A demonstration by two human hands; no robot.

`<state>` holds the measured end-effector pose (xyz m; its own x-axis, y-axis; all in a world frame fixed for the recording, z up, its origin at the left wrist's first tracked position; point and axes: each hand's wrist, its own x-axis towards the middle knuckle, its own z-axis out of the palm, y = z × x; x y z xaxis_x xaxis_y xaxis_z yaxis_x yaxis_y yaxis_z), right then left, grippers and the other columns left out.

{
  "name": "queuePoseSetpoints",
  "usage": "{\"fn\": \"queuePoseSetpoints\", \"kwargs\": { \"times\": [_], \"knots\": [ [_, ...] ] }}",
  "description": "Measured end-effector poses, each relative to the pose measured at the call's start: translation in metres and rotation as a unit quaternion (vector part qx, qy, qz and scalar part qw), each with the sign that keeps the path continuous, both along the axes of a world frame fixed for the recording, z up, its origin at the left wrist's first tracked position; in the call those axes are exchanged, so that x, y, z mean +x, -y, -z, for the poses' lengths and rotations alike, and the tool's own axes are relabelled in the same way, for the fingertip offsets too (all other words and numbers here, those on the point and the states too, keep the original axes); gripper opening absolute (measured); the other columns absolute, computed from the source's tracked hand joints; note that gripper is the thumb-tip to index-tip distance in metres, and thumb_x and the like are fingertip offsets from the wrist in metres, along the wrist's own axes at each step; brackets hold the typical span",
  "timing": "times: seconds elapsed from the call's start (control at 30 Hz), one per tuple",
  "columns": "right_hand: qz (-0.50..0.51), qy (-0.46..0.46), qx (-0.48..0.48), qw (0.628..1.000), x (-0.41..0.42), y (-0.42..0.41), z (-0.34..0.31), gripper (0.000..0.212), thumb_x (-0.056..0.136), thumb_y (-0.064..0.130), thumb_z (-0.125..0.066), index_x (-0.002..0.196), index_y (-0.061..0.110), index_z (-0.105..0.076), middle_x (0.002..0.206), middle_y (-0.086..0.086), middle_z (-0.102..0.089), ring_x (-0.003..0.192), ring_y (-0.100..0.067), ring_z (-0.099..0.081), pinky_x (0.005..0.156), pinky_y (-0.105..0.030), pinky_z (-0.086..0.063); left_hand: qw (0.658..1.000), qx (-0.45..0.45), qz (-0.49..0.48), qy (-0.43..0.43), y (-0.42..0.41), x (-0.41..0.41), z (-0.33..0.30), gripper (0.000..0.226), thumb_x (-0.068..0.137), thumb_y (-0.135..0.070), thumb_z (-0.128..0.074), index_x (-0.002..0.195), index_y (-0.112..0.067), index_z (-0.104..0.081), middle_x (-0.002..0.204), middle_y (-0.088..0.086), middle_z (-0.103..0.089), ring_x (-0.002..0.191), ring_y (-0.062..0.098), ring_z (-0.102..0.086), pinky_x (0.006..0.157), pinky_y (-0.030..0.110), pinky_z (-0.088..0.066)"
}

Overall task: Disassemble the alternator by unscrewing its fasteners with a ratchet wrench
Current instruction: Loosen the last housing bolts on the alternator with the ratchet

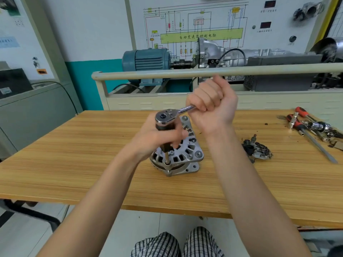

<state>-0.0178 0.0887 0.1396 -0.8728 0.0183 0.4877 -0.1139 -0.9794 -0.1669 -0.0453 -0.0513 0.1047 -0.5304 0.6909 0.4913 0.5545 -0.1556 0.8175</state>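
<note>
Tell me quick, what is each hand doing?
Left hand: grips the dark upright extension bar under the ratchet head.
Right hand: grips the shiny steel ratchet wrench handle.

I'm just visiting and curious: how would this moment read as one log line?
step: loosening fastener | right hand: grips ratchet wrench handle | left hand: holds extension bar upright | alternator: on wooden table
</note>
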Motion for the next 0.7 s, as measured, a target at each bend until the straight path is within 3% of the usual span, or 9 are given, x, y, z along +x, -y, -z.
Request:
{"fn": "queuePoseSetpoints", "kwargs": {
  "times": [0.1,0.2,0.3,0.37,0.43,0.5,0.6,0.67,0.7],
  "knots": [
    [-0.026,0.055,0.008,0.998,-0.011,-0.002,-0.01,0.046,0.088,0.016,-0.039,0.043,0.024,-0.031,0.038,0.011,-0.016,0.03,-0.006,-0.012,0.034,-0.02,-0.014,0.998,-0.018,0.027,0.061,-0.01,0.003,-0.004,0.033,0.073,-0.016,-0.068,0.046,-0.019,-0.049,0.041,-0.004,-0.041,0.036,0.011,-0.035,0.043,0.016,-0.036],
    [0.066,0.045,-0.031,0.996,0.0,0.0,-0.002,0.05,0.088,0.015,-0.04,0.039,0.019,-0.034,0.033,0.008,-0.022,0.026,-0.008,-0.019,0.034,-0.02,-0.017,0.986,0.062,-0.126,0.087,-0.02,0.002,0.002,0.047,0.083,-0.003,-0.062,0.044,-0.023,-0.045,0.038,-0.007,-0.035,0.033,0.009,-0.026,0.039,0.016,-0.025],
    [0.239,-0.046,0.0,0.97,0.033,0.023,0.022,0.051,0.092,0.012,-0.035,0.042,0.02,-0.036,0.036,0.007,-0.024,0.033,-0.009,-0.02,0.041,-0.02,-0.022,0.936,0.171,-0.29,0.097,-0.03,0.007,0.011,0.041,0.081,0.003,-0.059,0.052,-0.019,-0.04,0.043,-0.007,-0.034,0.041,0.01,-0.025,0.041,0.02,-0.022],
    [0.327,-0.149,0.017,0.933,0.048,0.043,0.036,0.045,0.09,0.009,-0.03,0.047,0.02,-0.031,0.039,0.004,-0.024,0.036,-0.01,-0.023,0.047,-0.021,-0.027,0.918,0.202,-0.332,0.078,-0.038,0.013,0.013,0.04,0.074,0.006,-0.054,0.05,-0.02,-0.034,0.044,-0.011,-0.029,0.046,0.008,-0.021,0.042,0.02,-0.019],
    [0.358,-0.195,0.031,0.913,0.051,0.048,0.04,0.039,0.088,0.009,-0.031,0.05,0.017,-0.029,0.04,0.003,-0.025,0.037,-0.01,-0.025,0.048,-0.021,-0.028,0.921,0.198,-0.327,0.072,-0.038,0.016,0.013,0.043,0.073,0.012,-0.052,0.048,-0.018,-0.034,0.045,-0.01,-0.027,0.047,0.007,-0.02,0.042,0.019,-0.019],
    [0.311,-0.146,0.034,0.939,0.044,0.033,0.031,0.044,0.088,0.012,-0.035,0.045,0.02,-0.031,0.038,0.006,-0.025,0.036,-0.011,-0.02,0.046,-0.019,-0.025,0.942,0.162,-0.29,0.054,-0.028,0.014,0.012,0.039,0.075,0.008,-0.059,0.049,-0.015,-0.042,0.046,-0.004,-0.034,0.045,0.009,-0.026,0.043,0.02,-0.025],
    [0.114,-0.014,-0.002,0.993,0.017,0.003,0.012,0.047,0.085,0.015,-0.041,0.038,0.019,-0.036,0.033,0.008,-0.024,0.034,-0.009,-0.013,0.038,-0.019,-0.019,0.989,0.038,-0.144,-0.012,-0.009,0.008,0.005,0.026,0.074,-0.013,-0.066,0.056,-0.004,-0.049,0.049,0.004,-0.044,0.046,0.017,-0.04,0.05,0.031,-0.041],
    [-0.019,0.039,-0.037,0.998,-0.002,-0.007,0.0,0.049,0.087,0.015,-0.038,0.039,0.019,-0.033,0.035,0.009,-0.017,0.033,-0.006,-0.011,0.035,-0.019,-0.016,0.999,-0.018,-0.034,-0.009,-0.008,0.006,0.0,0.028,0.074,-0.016,-0.068,0.051,-0.016,-0.052,0.044,0.0,-0.045,0.041,0.018,-0.04,0.048,0.03,-0.041],
    [-0.036,0.06,-0.038,0.997,-0.008,-0.009,-0.003,0.049,0.088,0.015,-0.038,0.039,0.019,-0.032,0.037,0.01,-0.016,0.033,-0.005,-0.011,0.034,-0.02,-0.015,1.0,-0.02,-0.007,0.016,-0.011,0.006,-0.001,0.034,0.074,-0.013,-0.068,0.048,-0.02,-0.049,0.041,-0.002,-0.042,0.037,0.016,-0.037,0.044,0.025,-0.037]
  ]
}}
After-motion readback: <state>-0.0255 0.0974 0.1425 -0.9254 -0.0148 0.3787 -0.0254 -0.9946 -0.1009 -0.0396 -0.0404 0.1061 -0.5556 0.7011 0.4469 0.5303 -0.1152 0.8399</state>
